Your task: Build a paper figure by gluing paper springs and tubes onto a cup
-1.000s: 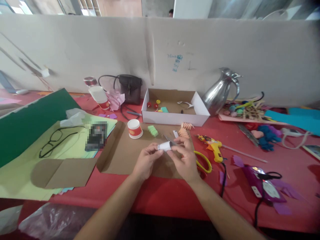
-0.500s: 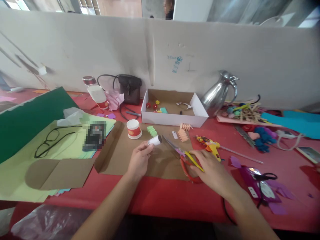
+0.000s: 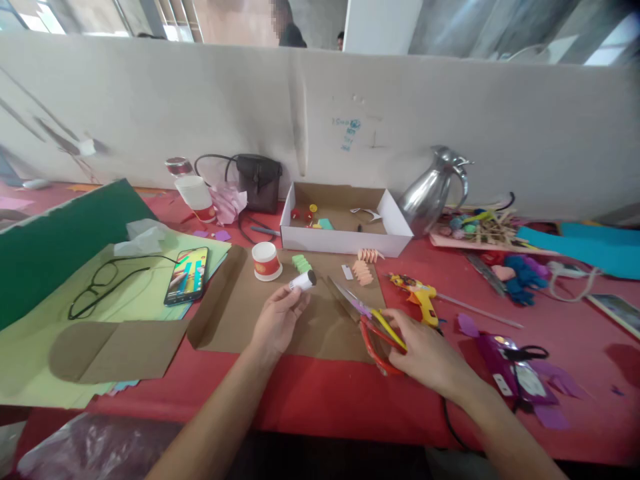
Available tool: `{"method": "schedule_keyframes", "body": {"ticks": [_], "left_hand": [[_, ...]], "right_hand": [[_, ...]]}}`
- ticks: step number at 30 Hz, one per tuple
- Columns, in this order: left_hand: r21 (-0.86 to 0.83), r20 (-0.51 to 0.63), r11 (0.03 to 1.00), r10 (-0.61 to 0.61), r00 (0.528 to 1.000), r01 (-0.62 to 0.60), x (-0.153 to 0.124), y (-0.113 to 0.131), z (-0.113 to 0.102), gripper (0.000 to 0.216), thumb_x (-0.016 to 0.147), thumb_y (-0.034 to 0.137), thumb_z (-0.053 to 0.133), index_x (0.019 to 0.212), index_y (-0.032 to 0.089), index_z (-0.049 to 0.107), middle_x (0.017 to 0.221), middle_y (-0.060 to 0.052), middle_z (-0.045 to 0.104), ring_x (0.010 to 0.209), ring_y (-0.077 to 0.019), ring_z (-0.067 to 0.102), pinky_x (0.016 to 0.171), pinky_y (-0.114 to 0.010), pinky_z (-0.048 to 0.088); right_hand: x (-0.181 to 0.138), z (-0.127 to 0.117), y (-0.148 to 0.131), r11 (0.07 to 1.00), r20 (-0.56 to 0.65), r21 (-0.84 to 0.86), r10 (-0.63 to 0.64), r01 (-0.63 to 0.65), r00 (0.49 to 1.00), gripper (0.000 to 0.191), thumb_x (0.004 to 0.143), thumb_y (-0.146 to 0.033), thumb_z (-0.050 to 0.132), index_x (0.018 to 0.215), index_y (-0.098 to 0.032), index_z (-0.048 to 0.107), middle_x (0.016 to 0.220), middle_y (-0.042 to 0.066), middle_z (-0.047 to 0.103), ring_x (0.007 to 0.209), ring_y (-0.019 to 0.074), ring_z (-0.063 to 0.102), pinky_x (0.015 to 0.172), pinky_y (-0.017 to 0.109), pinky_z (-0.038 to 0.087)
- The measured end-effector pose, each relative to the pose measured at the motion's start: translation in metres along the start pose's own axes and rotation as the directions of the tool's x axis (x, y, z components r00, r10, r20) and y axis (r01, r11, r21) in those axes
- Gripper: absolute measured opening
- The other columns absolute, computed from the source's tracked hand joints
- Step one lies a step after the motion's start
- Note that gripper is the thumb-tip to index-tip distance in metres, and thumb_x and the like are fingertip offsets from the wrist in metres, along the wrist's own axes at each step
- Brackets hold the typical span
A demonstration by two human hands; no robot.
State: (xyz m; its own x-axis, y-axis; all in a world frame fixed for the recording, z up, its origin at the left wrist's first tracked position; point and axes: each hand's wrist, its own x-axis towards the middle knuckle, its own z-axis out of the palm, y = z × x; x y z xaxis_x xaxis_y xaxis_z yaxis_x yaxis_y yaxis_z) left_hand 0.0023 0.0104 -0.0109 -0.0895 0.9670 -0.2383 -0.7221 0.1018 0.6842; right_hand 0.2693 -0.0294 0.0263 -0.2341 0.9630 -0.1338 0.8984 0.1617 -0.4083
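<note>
My left hand pinches a small white paper roll with a dark end, tilted up to the right. My right hand is closed on the yellow handle of a pair of scissors; its other handle is red and the blades point away to the left. Both hands are over a brown cardboard sheet. Just beyond the roll lies a green pleated paper strip. Peach pleated strips and a small white piece lie past the blades. A red and white paper cup stands at the sheet's far left.
Right of the scissors lies a yellow glue gun. A white box holds small parts, with a steel jug beside it. Leftward are a phone, glasses and a green board. A purple package lies right.
The paper roll has shifted slightly left, and the scissors have dropped a little toward me. Both hands keep their hold. My view has tilted slightly.
</note>
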Motion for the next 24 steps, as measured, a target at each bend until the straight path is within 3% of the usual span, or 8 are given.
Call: {"method": "schedule_keyframes", "body": {"ticks": [4,6,9,11,13,18,24], "left_hand": [[-0.043,-0.007,0.998,-0.036,0.999,0.035,0.000,0.002,0.001,0.009,0.073,0.012,0.076,0.079,0.012,0.069,0.093,-0.005,0.071,0.088,-0.0143,0.068,0.088,-0.030,0.056],[-0.068,-0.010,0.996,-0.052,0.999,0.052,0.000,0.003,0.002,0.006,0.077,0.011,0.072,0.081,0.013,0.068,0.092,-0.005,0.072,0.086,-0.0142,0.068,0.084,-0.028,0.057],[-0.117,-0.020,0.990,-0.081,0.997,0.078,0.000,0.007,0.003,0.007,0.082,0.008,0.065,0.085,0.013,0.068,0.089,-0.005,0.072,0.081,-0.0126,0.069,0.080,-0.026,0.058],[-0.153,-0.030,0.983,-0.104,0.994,0.098,0.001,0.009,0.004,0.009,0.084,0.007,0.061,0.086,0.012,0.068,0.086,-0.005,0.072,0.078,-0.0115,0.069,0.080,-0.024,0.058],[-0.178,-0.044,0.978,-0.117,0.992,0.107,0.001,0.009,0.005,0.011,0.086,0.005,0.058,0.087,0.009,0.069,0.084,-0.007,0.072,0.075,-0.0112,0.069,0.079,-0.023,0.058],[-0.197,-0.061,0.971,-0.147,0.987,0.133,-0.001,0.010,0.007,0.016,0.086,0.002,0.054,0.087,0.006,0.069,0.083,-0.010,0.072,0.073,-0.0125,0.068,0.076,-0.024,0.059],[-0.160,-0.033,0.974,-0.168,0.985,0.161,-0.004,0.011,0.009,0.015,0.083,0.001,0.056,0.084,0.009,0.069,0.079,-0.007,0.072,0.069,-0.0129,0.068,0.069,-0.024,0.060]], "right_hand": [[-0.005,-0.001,-0.003,0.986,0.000,0.096,0.135,-0.135,0.991,0.048,0.077,-0.022,0.059,0.124,-0.025,0.050,0.107,0.007,0.071,0.094,0.0265,0.069,0.075,0.034,0.048],[-0.009,0.003,0.001,0.965,0.007,0.232,0.127,-0.125,0.992,0.053,0.079,-0.026,0.060,0.130,-0.026,0.047,0.107,0.007,0.072,0.094,0.0267,0.070,0.077,0.037,0.051],[-0.017,0.007,0.006,0.894,-0.060,0.444,-0.037,0.060,0.998,0.060,0.084,-0.028,0.055,0.142,-0.026,0.038,0.125,0.010,0.066,0.115,0.0268,0.063,0.092,0.041,0.051],[-0.024,0.007,0.005,0.852,-0.152,0.481,-0.151,0.207,0.977,0.059,0.087,-0.028,0.052,0.144,-0.026,0.038,0.138,0.011,0.058,0.126,0.0267,0.055,0.099,0.042,0.048],[-0.029,0.005,-0.002,0.864,-0.221,0.422,-0.194,0.274,0.956,0.057,0.087,-0.030,0.054,0.142,-0.026,0.039,0.141,0.011,0.054,0.127,0.0273,0.054,0.101,0.042,0.048],[-0.032,0.005,-0.028,0.952,-0.292,0.136,-0.224,0.273,0.930,0.072,0.074,-0.044,0.074,0.135,-0.024,0.042,0.127,0.013,0.059,0.115,0.0315,0.058,0.094,0.048,0.050],[-0.019,0.017,-0.049,0.957,-0.328,0.042,-0.258,0.287,0.909,0.066,0.074,-0.044,0.073,0.130,-0.021,0.047,0.120,0.012,0.062,0.112,0.0314,0.057,0.093,0.049,0.049]]}}
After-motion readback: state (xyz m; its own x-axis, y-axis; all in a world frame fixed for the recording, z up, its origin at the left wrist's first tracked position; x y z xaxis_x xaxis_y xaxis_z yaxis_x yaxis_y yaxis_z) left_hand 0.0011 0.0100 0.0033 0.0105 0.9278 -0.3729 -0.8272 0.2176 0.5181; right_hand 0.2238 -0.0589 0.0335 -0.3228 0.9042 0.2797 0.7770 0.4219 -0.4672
